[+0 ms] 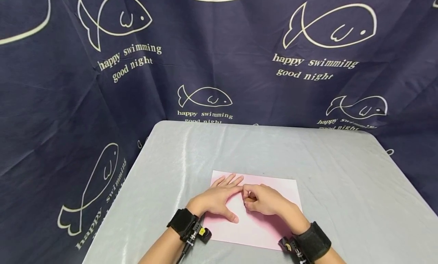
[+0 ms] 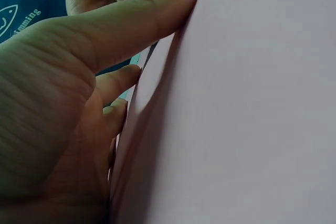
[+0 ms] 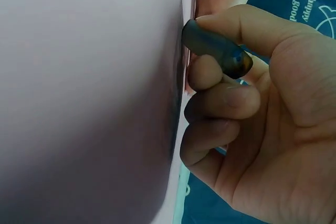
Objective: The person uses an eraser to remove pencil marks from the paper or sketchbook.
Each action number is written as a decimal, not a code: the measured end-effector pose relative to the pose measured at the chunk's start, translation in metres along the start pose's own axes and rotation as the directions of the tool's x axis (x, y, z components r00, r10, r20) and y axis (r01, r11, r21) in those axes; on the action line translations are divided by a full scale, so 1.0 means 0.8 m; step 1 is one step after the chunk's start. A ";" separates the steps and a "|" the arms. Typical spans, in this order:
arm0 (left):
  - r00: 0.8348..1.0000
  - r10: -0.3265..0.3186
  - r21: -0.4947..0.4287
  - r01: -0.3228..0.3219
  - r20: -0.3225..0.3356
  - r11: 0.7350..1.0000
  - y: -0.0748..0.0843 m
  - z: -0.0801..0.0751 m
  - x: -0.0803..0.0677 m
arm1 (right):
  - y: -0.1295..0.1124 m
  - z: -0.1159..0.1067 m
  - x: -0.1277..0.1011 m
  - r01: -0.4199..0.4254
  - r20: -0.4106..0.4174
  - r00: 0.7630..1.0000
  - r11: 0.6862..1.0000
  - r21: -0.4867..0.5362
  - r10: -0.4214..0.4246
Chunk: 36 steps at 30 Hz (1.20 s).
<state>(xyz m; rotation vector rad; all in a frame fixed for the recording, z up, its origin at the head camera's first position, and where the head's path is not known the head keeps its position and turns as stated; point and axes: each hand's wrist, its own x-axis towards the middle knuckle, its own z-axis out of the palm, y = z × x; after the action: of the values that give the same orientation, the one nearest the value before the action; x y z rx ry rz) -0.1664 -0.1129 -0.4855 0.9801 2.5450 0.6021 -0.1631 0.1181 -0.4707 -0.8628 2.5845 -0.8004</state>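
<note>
cream lettering on dark blue cloth (image 1: 215,40) around the table (image 1: 273,154): "happy swimming" over "good night", repeated; first print (image 1: 131,59) above the table's far left corner; second print (image 1: 315,66) above its far edge; third print (image 1: 205,115) and fourth print (image 1: 345,123) just behind that edge, lower lines partly cut off by it; fifth print (image 1: 110,192) left of the table, running steeply upward, second line mostly hidden; left wrist view, same cloth: only "mming" legible; right wrist view: "happy", "good", sideways.

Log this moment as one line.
left hand: spread on pink paper | right hand: pinches short dark stub at paper's surface
</note>
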 end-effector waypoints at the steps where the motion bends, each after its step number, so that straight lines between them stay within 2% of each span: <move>1: 1.000 -0.003 -0.006 0.003 0.003 1.000 0.001 0.000 0.000 | 0.001 -0.001 -0.002 -0.007 -0.003 1.000 1.000 0.002 0.007; 8: 1.000 -0.001 -0.012 0.001 0.016 1.000 0.001 -0.001 0.000 | 0.014 -0.006 -0.020 -0.054 -0.017 0.998 0.998 0.021 0.054; 15: 1.000 -0.002 -0.020 0.002 0.021 1.000 0.000 0.001 0.001 | 0.030 -0.013 -0.041 -0.054 -0.030 0.998 0.996 0.076 0.056; 29: 1.000 0.002 -0.036 -0.002 0.007 0.999 0.002 0.003 0.002 | 0.051 -0.028 -0.077 -0.091 -0.063 0.993 0.989 0.119 0.099; 32: 1.000 0.005 -0.040 -0.005 0.004 0.999 0.003 0.002 0.003 | 0.043 -0.032 -0.076 -0.102 -0.064 0.992 0.994 0.050 0.105; 36: 1.000 0.005 -0.040 -0.005 0.007 0.999 0.003 0.001 0.004 | 0.020 -0.039 -0.065 -0.106 -0.055 0.994 0.982 -0.157 0.098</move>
<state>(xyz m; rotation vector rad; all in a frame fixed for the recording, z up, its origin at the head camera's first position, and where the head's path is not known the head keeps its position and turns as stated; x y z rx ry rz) -0.1668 -0.1087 -0.4855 0.9735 2.5150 0.6469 -0.1435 0.1739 -0.4497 -0.7550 2.7395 -0.5986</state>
